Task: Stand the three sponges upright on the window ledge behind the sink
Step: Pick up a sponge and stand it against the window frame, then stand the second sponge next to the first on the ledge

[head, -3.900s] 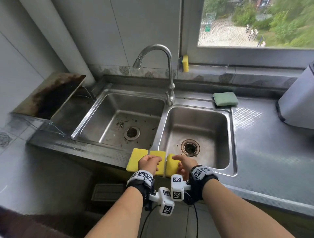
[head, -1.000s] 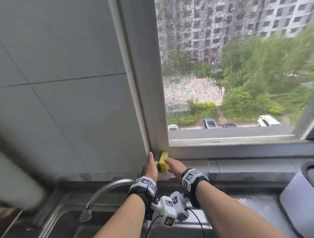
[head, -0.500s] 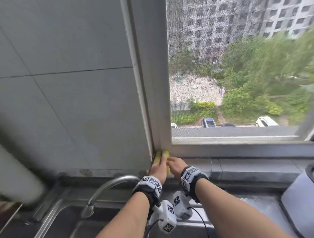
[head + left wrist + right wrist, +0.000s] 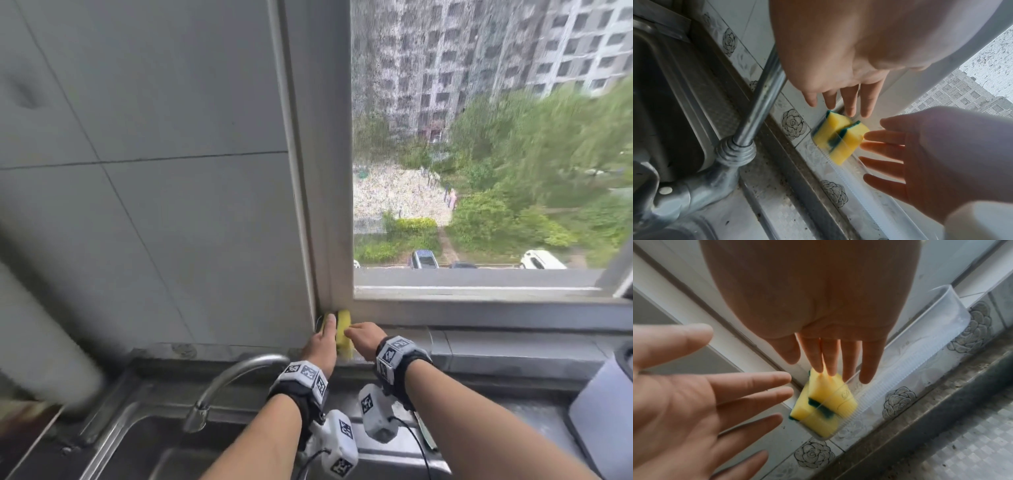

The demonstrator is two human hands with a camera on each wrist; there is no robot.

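Two yellow sponges (image 4: pixel 838 138) with green scouring layers stand upright side by side in the left end of a clear plastic tray (image 4: pixel 851 180) on the window ledge (image 4: pixel 513 342), against the window frame. In the head view only a sliver of the sponges (image 4: pixel 342 330) shows between my hands. My left hand (image 4: pixel 325 334) is on their left with straight fingers (image 4: pixel 851 104) reaching just behind them. My right hand (image 4: pixel 359 334) is on their right, its straight fingertips (image 4: pixel 828 368) touching the sponges' top (image 4: pixel 828 395). Neither hand curls round anything.
The steel faucet (image 4: pixel 233 377) arches below and left of my left wrist, over the sink (image 4: pixel 663 97). The clear tray (image 4: pixel 920 369) runs on to the right along the ledge. A white container (image 4: pixel 603 411) stands at the right edge of the counter.
My hands went from the yellow sponges on the sink's front rim up to the ledge. Over the last second they stay at the sponges, and the left hand has closed in from the left.
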